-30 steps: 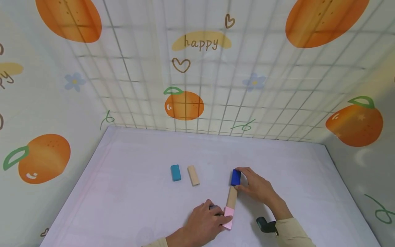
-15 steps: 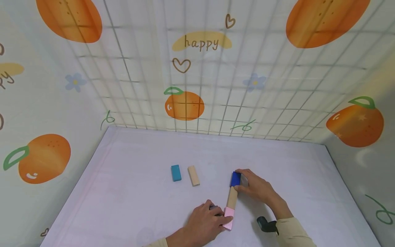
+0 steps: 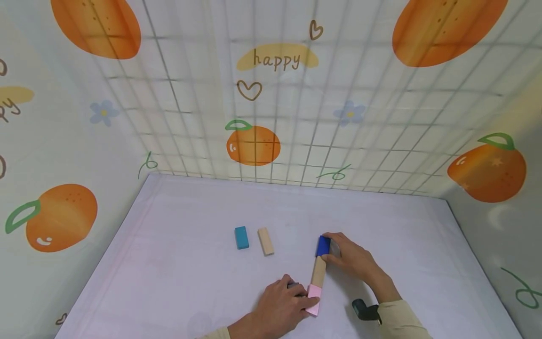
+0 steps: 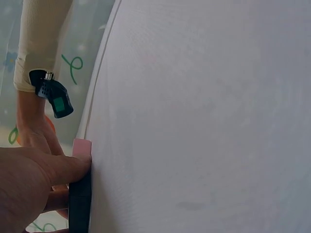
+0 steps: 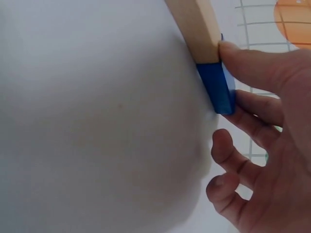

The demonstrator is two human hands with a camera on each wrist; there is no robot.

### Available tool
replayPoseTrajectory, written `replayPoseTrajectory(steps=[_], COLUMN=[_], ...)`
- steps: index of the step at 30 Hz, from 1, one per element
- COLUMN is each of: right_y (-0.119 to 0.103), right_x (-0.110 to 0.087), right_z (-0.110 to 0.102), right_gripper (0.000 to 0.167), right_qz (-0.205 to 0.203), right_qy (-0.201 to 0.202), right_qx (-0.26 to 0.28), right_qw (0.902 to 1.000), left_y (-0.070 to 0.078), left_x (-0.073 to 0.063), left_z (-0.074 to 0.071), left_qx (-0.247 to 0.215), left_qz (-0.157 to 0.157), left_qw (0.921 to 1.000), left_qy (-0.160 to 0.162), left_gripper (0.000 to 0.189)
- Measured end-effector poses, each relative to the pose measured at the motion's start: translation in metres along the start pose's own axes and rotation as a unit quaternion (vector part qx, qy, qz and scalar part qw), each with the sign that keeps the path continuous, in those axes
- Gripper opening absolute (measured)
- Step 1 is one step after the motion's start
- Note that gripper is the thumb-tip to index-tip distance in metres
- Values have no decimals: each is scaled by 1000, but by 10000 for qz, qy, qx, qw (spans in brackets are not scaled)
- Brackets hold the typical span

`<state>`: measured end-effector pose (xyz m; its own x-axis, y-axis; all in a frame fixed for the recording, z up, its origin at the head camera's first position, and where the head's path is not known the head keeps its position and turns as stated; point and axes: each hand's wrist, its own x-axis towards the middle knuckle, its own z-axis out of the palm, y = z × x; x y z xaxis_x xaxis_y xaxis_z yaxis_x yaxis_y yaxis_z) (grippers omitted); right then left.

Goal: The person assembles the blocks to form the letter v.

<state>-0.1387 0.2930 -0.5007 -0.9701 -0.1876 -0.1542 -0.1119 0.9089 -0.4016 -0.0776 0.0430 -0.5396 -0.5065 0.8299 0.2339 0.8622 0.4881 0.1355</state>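
Note:
In the head view a row of blocks runs away from me: a pink block nearest, a plain wooden block in the middle, a blue block at the far end. My right hand pinches the blue block between thumb and fingers; in the right wrist view its end meets the wooden block. My left hand holds a dark block, mostly covered by fingers in the head view. The left thumb lies against the pink block.
A teal block and a loose plain wooden block lie left of the row on the white table. A dark wrist camera sticks out from the right sleeve. Printed cloth walls enclose the table.
My right hand has brought the blue block slightly toward me and down, against the wooden block, during the first half second. The left hand and other blocks stay put.

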Motion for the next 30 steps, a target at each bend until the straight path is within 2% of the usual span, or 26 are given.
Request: replayPoseTrajectory(steps=[10, 16, 26, 30], right_y=[3, 5, 4, 4], right_x=[0, 0, -5, -8], right_z=[4, 5, 8, 9], right_gripper=[64, 67, 75, 77], right_qz=[29, 53, 93, 139], right_qy=[27, 40, 303, 504], right_qx=[4, 69, 55, -140], right_qw=[10000, 10000, 9995, 9985], left_y=[-2, -1, 1, 2], left_x=[-1, -1, -4, -6], left_z=[2, 2, 3, 2], left_qx=[-58, -16, 213, 198], left_qz=[-14, -47, -115, -350], left_qw=[9999, 10000, 9989, 9992], left_qy=[-85, -32, 403, 65], left_gripper=[36, 35, 38, 50])
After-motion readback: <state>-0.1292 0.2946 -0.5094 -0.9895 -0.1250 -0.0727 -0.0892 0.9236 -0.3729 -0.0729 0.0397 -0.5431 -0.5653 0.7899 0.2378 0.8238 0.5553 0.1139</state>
